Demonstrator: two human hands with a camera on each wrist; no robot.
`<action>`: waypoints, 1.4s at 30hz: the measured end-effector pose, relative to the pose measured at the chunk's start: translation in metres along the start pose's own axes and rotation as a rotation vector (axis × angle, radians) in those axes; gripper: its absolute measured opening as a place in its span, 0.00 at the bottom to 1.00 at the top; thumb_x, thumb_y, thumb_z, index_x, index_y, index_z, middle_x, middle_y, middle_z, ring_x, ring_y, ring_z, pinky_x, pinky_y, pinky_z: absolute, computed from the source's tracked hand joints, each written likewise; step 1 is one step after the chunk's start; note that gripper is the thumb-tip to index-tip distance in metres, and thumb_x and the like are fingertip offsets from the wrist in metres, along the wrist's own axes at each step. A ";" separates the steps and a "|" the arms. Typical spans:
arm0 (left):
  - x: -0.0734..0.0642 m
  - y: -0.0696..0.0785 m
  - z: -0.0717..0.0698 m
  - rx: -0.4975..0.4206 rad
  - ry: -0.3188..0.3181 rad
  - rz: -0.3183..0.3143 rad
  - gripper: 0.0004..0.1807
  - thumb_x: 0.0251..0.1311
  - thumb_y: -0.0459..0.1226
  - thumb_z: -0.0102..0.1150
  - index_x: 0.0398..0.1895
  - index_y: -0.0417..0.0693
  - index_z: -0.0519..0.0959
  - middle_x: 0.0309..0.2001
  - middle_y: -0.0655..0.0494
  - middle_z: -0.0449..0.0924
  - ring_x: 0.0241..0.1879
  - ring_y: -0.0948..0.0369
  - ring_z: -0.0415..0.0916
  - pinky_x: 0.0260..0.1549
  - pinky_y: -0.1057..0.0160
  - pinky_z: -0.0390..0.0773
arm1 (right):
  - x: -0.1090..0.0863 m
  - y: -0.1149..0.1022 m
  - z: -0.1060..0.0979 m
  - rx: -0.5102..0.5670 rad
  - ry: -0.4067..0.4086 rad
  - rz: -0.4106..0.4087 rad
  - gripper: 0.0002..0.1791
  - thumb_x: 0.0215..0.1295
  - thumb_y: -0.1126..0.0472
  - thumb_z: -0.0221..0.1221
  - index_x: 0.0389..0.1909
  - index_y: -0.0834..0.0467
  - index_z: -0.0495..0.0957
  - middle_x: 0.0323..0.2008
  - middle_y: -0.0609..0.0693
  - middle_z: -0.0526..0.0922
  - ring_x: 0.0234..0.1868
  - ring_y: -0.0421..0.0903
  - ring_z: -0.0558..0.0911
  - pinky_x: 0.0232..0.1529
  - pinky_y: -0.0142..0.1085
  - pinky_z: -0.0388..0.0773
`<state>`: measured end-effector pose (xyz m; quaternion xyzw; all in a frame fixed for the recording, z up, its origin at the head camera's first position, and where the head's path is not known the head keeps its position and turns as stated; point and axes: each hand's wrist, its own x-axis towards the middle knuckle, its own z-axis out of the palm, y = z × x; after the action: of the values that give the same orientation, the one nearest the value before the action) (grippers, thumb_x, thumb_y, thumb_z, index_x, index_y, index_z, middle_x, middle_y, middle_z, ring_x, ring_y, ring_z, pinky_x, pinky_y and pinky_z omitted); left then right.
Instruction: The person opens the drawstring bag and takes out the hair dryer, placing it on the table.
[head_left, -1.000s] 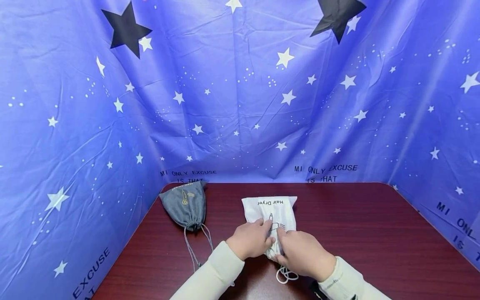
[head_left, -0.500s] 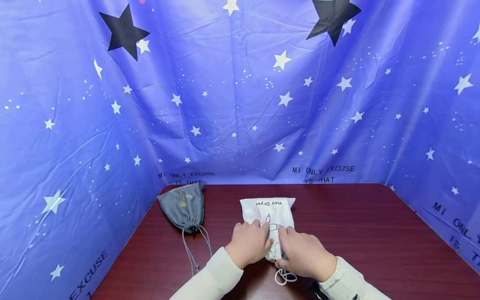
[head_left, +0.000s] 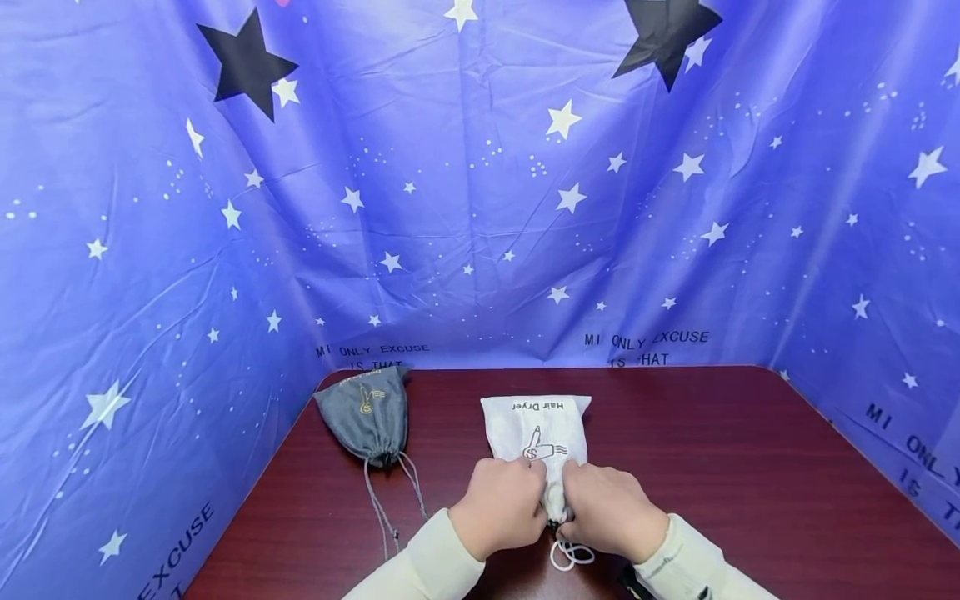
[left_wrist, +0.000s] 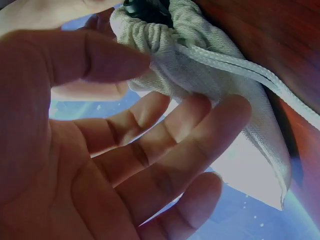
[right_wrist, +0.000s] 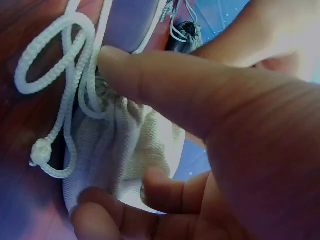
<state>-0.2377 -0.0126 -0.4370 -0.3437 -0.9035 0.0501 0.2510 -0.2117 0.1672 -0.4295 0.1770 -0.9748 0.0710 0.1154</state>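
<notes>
A white drawstring bag [head_left: 558, 429] printed "Hair Dryer" with a dryer drawing lies on the dark red table, its gathered neck toward me. On the neck's left side my left hand [head_left: 501, 505] curls its fingers against the cloth; in the left wrist view the thumb lies at the gathered mouth. My right hand [head_left: 611, 510] holds the neck from the right, fingers bent along the bag in the right wrist view. Something dark [left_wrist: 145, 11] shows inside the mouth. White cord [right_wrist: 67, 65] trails from the neck in a loop with a knotted end.
To the left lies a grey drawstring bag [head_left: 367, 417] with a gold print, its cords stretching toward the near edge. The table [head_left: 712, 467] meets blue star-patterned cloth [head_left: 480, 208] at the back and sides. A black item [head_left: 636, 581] shows beside the right sleeve.
Both hands have drawn back slightly toward me and their fingers have curled more, uncovering the dryer drawing. The white bag has barely moved; the grey bag stays put.
</notes>
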 end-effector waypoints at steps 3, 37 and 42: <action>-0.001 0.001 -0.002 0.005 -0.060 0.019 0.18 0.41 0.53 0.71 0.27 0.55 0.75 0.23 0.63 0.75 0.16 0.59 0.71 0.12 0.57 0.67 | 0.000 0.001 0.002 0.001 -0.015 0.011 0.26 0.32 0.52 0.80 0.25 0.52 0.70 0.18 0.48 0.74 0.19 0.50 0.76 0.19 0.50 0.71; 0.004 0.001 0.002 0.090 0.051 0.052 0.18 0.42 0.53 0.73 0.28 0.57 0.76 0.23 0.64 0.77 0.19 0.62 0.74 0.14 0.59 0.66 | 0.001 0.003 -0.003 -0.065 0.032 -0.076 0.19 0.47 0.51 0.73 0.17 0.48 0.70 0.18 0.47 0.76 0.18 0.50 0.76 0.17 0.49 0.70; 0.003 0.000 -0.002 0.081 0.077 0.032 0.16 0.43 0.53 0.72 0.28 0.58 0.77 0.23 0.64 0.77 0.17 0.60 0.74 0.15 0.60 0.66 | 0.001 0.002 -0.008 -0.076 0.043 -0.079 0.19 0.48 0.52 0.73 0.17 0.48 0.69 0.17 0.46 0.75 0.17 0.49 0.75 0.16 0.48 0.69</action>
<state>-0.2390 -0.0109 -0.4340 -0.3495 -0.8848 0.0772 0.2985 -0.2116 0.1707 -0.4218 0.2094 -0.9664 0.0330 0.1457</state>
